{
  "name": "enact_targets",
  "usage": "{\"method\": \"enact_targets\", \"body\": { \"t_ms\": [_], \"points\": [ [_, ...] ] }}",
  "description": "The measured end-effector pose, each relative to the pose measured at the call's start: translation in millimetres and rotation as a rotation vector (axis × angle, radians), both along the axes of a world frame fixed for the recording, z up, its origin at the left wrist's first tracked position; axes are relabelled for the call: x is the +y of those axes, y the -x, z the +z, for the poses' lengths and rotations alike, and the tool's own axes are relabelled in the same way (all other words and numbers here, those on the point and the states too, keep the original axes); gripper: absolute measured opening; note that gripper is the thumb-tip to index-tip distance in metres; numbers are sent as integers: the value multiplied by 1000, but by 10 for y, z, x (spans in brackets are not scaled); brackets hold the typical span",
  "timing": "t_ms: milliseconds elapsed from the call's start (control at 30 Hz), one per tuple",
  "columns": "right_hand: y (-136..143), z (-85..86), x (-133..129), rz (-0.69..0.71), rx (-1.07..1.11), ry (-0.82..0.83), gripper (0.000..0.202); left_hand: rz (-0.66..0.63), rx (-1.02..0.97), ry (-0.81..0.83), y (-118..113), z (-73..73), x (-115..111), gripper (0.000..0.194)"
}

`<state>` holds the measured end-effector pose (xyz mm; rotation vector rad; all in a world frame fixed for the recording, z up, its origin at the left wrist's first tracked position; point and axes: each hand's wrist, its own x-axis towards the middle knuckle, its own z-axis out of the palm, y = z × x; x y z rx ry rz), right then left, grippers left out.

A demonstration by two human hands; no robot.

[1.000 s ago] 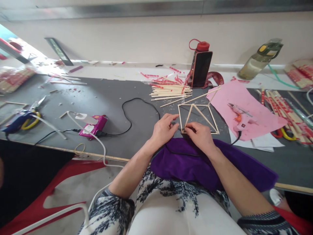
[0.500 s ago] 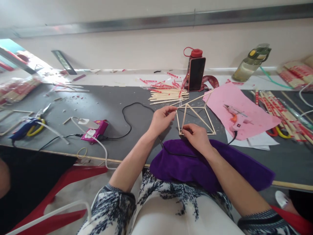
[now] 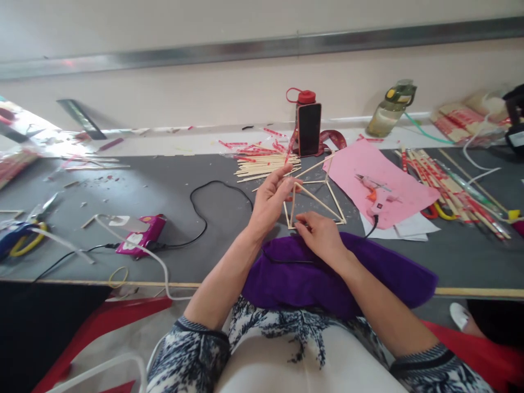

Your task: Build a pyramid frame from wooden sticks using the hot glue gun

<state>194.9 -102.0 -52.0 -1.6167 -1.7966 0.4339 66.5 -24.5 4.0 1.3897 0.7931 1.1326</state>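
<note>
A frame of thin wooden sticks [image 3: 319,201] stands on the grey table, its sticks joined into triangles and a square base. My left hand [image 3: 270,199] is at the frame's upper left, thumb and fingertips closed about the peak where sticks meet; some fingers point upward. At the near lower edge, my right hand [image 3: 321,234] pinches by the front left corner. Its fingertips partly hide the stick there. A purple cloth [image 3: 295,284] lies under my right wrist, with a black cord across it.
Loose sticks [image 3: 262,168] lie behind the frame, before a red-capped bottle [image 3: 306,97] and a phone [image 3: 309,130]. Rightward, a glue gun [image 3: 379,202] and pliers rest on pink paper [image 3: 344,164]. A magenta power box [image 3: 141,236] and scissors [image 3: 28,240] are at left.
The camera view has shifted, so the table's things appear further left. My left hand has moved from the frame's rear left corner to its peak; my right hand stays by the front edge.
</note>
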Motion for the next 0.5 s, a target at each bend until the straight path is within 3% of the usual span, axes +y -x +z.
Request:
{"method": "enact_targets", "body": {
  "t_ms": [100, 200, 267, 367, 500],
  "points": [
    [-199, 175, -174, -11, 50, -68, 15, -21, 7, -13, -2, -40, -9, 46],
    [-575, 238, -274, -181, 151, -99, 12, -50, -2, -20, 11, -102, -20, 47],
    [-844, 180, -275, -261, 169, -27, 12, -54, -6, -12, 22, -141, -31, 47],
    [-1127, 13, -231, -261, 78, 43, 14, -35, -1, -4, 27, -172, -42, 47],
    [-1209, -119, -202, -216, -11, 74, 16, -37, 3, -17, 17, -180, -38, 50]
  ]
}}
